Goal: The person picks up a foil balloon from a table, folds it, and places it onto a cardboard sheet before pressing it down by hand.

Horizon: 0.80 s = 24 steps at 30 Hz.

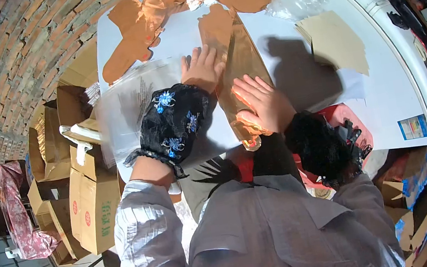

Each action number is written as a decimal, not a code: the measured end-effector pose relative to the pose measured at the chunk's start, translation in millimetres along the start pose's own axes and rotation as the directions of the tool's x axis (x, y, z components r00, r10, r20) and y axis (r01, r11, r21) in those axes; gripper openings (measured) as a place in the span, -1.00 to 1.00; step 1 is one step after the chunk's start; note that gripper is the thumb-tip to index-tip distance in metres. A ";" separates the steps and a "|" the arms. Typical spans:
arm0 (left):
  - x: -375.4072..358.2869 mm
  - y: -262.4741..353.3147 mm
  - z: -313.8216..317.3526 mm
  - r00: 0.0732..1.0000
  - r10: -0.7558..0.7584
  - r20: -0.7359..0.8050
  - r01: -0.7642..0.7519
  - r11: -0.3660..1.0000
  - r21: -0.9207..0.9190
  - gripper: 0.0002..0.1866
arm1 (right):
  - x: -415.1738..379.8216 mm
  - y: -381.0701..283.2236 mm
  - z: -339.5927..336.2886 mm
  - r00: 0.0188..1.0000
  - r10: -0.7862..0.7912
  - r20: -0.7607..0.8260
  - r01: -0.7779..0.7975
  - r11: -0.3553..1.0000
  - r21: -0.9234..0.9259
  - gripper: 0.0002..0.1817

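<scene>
- Long, shiny copper-coloured plastic strip [245, 53] points away from the body on the white counter [176, 41]
- Right hand [263, 103] lies spread on its near part
- Left hand [203, 69], spread too, is farther up, at its left edge

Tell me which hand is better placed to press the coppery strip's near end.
Right, I'd judge: the right hand is spread partly over the coppery strip, close to that end; the left hand lies farther up, by the strip's left edge.

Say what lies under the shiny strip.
White table shows on both sides of the strip, with the right hand over part of it. Whatever lies directly beneath is covered and cannot be seen.
</scene>
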State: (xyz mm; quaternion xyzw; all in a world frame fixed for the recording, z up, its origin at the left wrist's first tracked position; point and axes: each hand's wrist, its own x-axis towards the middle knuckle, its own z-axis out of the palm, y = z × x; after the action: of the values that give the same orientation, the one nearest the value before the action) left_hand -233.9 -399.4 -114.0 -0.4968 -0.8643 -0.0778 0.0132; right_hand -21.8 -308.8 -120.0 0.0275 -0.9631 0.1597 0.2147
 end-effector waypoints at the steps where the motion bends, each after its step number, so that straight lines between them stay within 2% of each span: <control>1: 7.1 -6.2 4.3 1.000 -0.003 0.016 0.003 1.000 0.017 -0.38 | 0.6 0.7 0.6 1.000 0.001 0.007 -0.001 1.000 -0.008 -0.34; 4: 26.0 -18.9 13.8 0.999 0.035 -0.030 -0.032 0.994 0.103 -0.36 | 1.5 0.6 1.1 1.000 -0.002 0.009 0.002 1.000 -0.008 -0.32; 7: 36.3 -24.0 14.7 0.995 0.083 -0.045 -0.063 0.939 0.338 -0.35 | 4.9 1.4 -0.9 1.000 0.004 0.031 -0.004 1.000 0.000 -0.29; 10: 40.5 -25.9 24.9 0.988 0.069 -0.136 -0.038 0.975 0.220 -0.35 | 1.3 -0.5 0.4 0.999 0.023 0.048 -0.025 0.999 0.035 -0.28; 14: 39.1 -30.1 23.9 0.968 0.156 -0.195 -0.110 0.968 0.227 -0.37 | 4.8 0.0 -1.7 0.999 0.023 0.037 -0.025 0.999 0.043 -0.28; 17: 39.7 -28.7 8.7 0.976 0.113 -0.187 -0.105 0.993 0.052 -0.33 | 3.9 0.4 -2.1 0.998 0.035 0.046 -0.038 0.997 0.068 -0.30; 18: 36.6 -26.8 3.7 0.969 0.111 -0.221 -0.129 0.989 -0.070 -0.38 | 3.2 0.0 -1.9 0.998 0.041 0.049 -0.045 0.996 0.081 -0.31; 21: -3.9 -8.5 -3.9 0.877 0.318 -0.360 -0.406 0.892 -0.200 -0.43 | 2.7 0.0 -1.2 0.998 0.045 0.049 -0.048 0.996 0.077 -0.32; 22: -22.5 6.1 -15.4 0.907 0.311 -0.285 -0.396 0.860 -0.322 -0.44 | 1.7 0.7 0.9 0.998 0.036 0.048 -0.039 0.998 0.059 -0.32; 24: -53.1 22.2 -17.3 0.909 0.364 -0.204 -0.411 0.865 -0.288 -0.40 | -3.0 3.9 3.7 0.999 0.024 0.047 -0.025 1.000 0.013 -0.33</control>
State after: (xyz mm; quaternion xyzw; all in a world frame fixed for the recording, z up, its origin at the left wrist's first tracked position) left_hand -188.9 -436.4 -99.5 -0.6488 -0.7187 -0.2498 0.0086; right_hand -21.0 -306.4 -125.6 0.0208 -0.9671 0.1680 0.1898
